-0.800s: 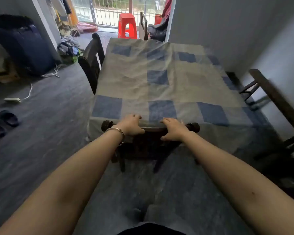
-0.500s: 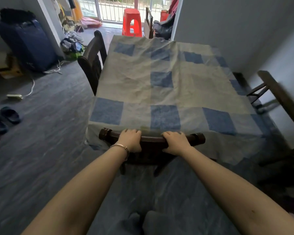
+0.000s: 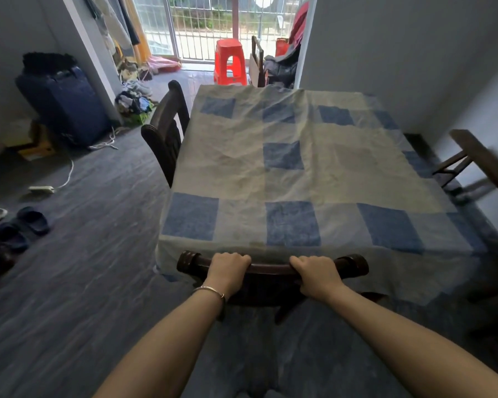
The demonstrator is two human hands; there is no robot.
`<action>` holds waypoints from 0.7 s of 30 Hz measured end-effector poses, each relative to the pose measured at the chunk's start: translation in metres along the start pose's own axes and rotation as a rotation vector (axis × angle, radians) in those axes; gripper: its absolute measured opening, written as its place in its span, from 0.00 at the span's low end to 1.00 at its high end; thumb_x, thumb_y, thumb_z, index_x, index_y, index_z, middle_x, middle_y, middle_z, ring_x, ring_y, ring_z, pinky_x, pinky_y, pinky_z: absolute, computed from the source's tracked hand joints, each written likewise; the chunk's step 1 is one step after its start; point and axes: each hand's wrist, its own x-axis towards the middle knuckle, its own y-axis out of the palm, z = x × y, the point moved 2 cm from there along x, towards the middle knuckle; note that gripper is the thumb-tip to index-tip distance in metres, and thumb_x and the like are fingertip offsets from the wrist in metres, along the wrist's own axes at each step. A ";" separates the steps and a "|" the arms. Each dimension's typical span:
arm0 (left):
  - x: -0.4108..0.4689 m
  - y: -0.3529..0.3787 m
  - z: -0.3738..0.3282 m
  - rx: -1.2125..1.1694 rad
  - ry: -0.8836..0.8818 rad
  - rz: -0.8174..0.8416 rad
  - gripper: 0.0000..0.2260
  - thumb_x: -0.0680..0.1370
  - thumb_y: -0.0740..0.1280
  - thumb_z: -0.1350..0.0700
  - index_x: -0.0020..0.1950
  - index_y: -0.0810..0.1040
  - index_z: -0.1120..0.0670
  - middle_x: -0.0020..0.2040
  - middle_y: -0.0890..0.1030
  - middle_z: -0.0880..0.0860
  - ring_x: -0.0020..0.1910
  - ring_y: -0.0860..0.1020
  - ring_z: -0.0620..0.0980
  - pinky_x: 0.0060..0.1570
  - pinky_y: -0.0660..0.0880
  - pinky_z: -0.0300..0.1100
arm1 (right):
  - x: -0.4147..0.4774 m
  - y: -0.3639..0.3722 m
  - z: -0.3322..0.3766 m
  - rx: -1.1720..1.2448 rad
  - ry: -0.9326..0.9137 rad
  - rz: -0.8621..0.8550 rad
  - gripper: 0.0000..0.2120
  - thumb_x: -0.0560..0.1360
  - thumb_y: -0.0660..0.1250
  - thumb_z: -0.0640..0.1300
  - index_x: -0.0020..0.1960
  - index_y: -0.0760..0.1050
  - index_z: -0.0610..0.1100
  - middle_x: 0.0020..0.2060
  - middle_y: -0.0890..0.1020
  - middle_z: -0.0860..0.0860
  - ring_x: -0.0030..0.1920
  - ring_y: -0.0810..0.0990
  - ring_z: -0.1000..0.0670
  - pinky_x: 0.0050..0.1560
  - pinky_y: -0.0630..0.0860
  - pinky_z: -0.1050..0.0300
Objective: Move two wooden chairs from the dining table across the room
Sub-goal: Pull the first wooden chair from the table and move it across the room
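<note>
Two bare hands are gripping the top rail of a dark wooden chair (image 3: 270, 271) that is sitting tucked against the near edge of the dining table (image 3: 299, 173): the left hand (image 3: 227, 272), with a thin bracelet (image 3: 209, 290) at its wrist, is curling over the rail left of centre, and the right hand (image 3: 318, 275) is curling over it right of centre. Both rounded rail ends are showing beyond the knuckles. A wrinkled cloth of pale and blue squares is covering the whole table and hanging over its edges.

Another wooden chair (image 3: 167, 130) is standing at the table's left side, its back touching the cloth. Grey streaked flooring (image 3: 84, 268) is running across the room — slippers (image 3: 20, 225) are lying at far left, and a white power strip (image 3: 41, 189) is lying nearby. A dark suitcase (image 3: 64, 104) is leaning at the left wall. Beyond the table a red plastic stool (image 3: 230, 61) is standing before a barred doorway — daylight is coming through it.
</note>
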 end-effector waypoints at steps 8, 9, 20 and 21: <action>-0.019 0.002 -0.003 -0.019 -0.009 -0.038 0.09 0.74 0.62 0.58 0.54 0.72 0.51 0.55 0.81 0.53 0.54 0.78 0.59 0.47 0.71 0.48 | -0.017 -0.003 0.018 0.009 0.033 -0.076 0.26 0.44 0.76 0.44 0.40 0.72 0.46 0.29 0.78 0.50 0.27 0.77 0.43 0.25 0.70 0.57; -0.023 0.001 -0.004 -0.020 0.000 -0.045 0.09 0.73 0.62 0.58 0.53 0.72 0.51 0.54 0.80 0.53 0.54 0.78 0.58 0.47 0.70 0.48 | -0.021 -0.005 0.020 0.017 0.029 -0.096 0.25 0.44 0.75 0.44 0.40 0.72 0.46 0.29 0.78 0.50 0.27 0.77 0.43 0.26 0.70 0.58; -0.088 -0.014 -0.044 -0.046 0.042 -0.121 0.12 0.71 0.65 0.56 0.53 0.71 0.51 0.54 0.80 0.53 0.53 0.78 0.58 0.47 0.71 0.48 | -0.095 -0.025 0.029 -0.057 0.019 -0.147 0.24 0.52 0.74 0.48 0.46 0.72 0.46 0.35 0.80 0.51 0.33 0.79 0.44 0.30 0.69 0.56; -0.100 -0.013 -0.050 -0.037 0.044 -0.130 0.12 0.71 0.65 0.56 0.54 0.71 0.51 0.55 0.80 0.52 0.54 0.78 0.58 0.48 0.71 0.49 | -0.108 -0.026 0.034 -0.056 0.014 -0.162 0.24 0.52 0.74 0.48 0.45 0.72 0.47 0.35 0.80 0.51 0.33 0.79 0.44 0.30 0.70 0.55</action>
